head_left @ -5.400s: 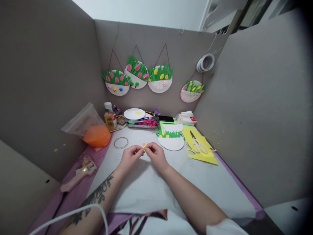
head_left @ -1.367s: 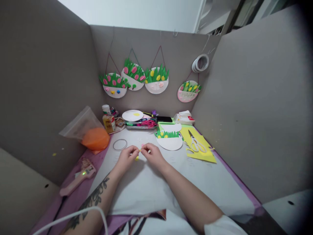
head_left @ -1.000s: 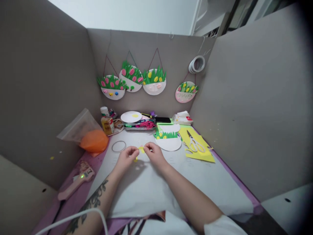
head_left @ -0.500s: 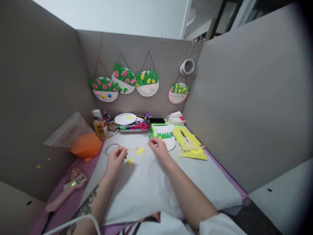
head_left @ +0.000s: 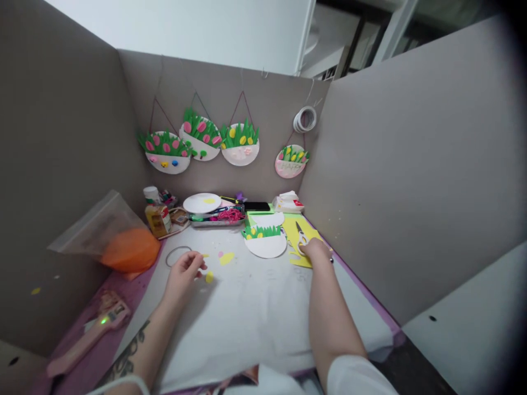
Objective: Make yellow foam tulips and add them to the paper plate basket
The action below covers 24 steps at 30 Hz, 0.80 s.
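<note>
Left hand (head_left: pixel 186 270): fingers curled near yellow scrap (head_left: pixel 206 255), hold unclear. Right hand (head_left: pixel 318 251) covers scissors (head_left: pixel 301 235) by surface (head_left: pixel 255 312) right edge; grip unclear.

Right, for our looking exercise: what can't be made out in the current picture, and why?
All in the head view:
The scissors' handles: partly hidden by the right hand, so its grip is unclear.
The yellow scrap by the left hand: too small to tell whether it is held.
Marks on the white sheet: too faint to read.
The ends of the white cable: cut off by the bottom edge.
</note>
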Tool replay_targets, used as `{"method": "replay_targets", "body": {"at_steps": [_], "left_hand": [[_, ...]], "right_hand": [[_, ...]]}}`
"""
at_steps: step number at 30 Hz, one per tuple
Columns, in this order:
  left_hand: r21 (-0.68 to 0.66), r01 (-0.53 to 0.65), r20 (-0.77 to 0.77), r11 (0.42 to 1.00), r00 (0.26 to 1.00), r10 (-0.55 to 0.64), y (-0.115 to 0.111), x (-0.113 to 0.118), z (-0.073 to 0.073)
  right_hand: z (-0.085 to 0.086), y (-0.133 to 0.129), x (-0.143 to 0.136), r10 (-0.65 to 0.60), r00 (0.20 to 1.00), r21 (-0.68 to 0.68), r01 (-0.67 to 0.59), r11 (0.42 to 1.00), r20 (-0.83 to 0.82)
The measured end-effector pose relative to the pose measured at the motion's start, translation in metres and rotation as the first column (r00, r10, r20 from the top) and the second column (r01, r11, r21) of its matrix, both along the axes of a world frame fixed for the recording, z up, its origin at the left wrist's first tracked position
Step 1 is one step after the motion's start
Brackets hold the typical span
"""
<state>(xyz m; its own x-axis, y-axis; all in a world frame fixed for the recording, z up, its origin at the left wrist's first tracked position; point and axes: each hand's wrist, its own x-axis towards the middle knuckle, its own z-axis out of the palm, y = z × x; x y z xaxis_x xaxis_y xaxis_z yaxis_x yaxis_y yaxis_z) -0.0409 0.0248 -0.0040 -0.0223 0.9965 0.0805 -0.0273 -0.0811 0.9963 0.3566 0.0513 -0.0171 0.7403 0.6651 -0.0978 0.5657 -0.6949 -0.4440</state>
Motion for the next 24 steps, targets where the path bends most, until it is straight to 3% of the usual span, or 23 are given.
{"method": "replay_targets", "body": {"at_steps": [4, 8, 10, 12, 15, 19, 21, 24], "left_hand": [[-0.016, 0.01, 0.031, 1.0, 0.999, -0.01, 0.0, 0.0, 0.001], [-0.027, -0.013, 0.084, 1.0, 0.996, 0.015, -0.001, 0.002, 0.005], [-0.046, -0.026, 0.101, 0.999, 0.994, 0.03, -0.002, 0.003, 0.006], [-0.066, -0.04, 0.128, 0.997, 0.991, 0.048, -0.002, 0.003, 0.006], [-0.095, -0.043, 0.191, 0.995, 0.98, 0.061, -0.003, 0.003, 0.006], [-0.124, -0.06, 0.254, 0.99, 0.963, 0.091, -0.003, 0.002, 0.007], [-0.132, -0.064, 0.286, 0.989, 0.953, 0.1, -0.003, 0.001, 0.007], [-0.132, -0.07, 0.322, 0.989, 0.94, 0.11, -0.003, 0.0, 0.006]], "right_hand": [[0.009, -0.007, 0.006, 0.025, 0.997, 0.101, -0.018, 0.995, -0.068], [0.02, -0.011, -0.008, 0.22, 0.957, 0.295, -0.158, 0.942, -0.191], [0.024, -0.012, -0.033, 0.439, 0.841, 0.493, -0.249, 0.833, -0.317], [0.026, -0.014, -0.07, 0.676, 0.618, 0.673, -0.302, 0.675, -0.401], [0.025, -0.024, -0.13, 0.81, 0.414, 0.661, -0.474, 0.582, -0.416], [0.023, -0.042, -0.182, 0.813, 0.164, 0.513, -0.702, 0.494, -0.559], [0.022, -0.048, -0.191, 0.796, 0.093, 0.473, -0.761, 0.444, -0.598], [0.024, -0.051, -0.193, 0.809, 0.071, 0.44, -0.81, 0.388, -0.584]]}}
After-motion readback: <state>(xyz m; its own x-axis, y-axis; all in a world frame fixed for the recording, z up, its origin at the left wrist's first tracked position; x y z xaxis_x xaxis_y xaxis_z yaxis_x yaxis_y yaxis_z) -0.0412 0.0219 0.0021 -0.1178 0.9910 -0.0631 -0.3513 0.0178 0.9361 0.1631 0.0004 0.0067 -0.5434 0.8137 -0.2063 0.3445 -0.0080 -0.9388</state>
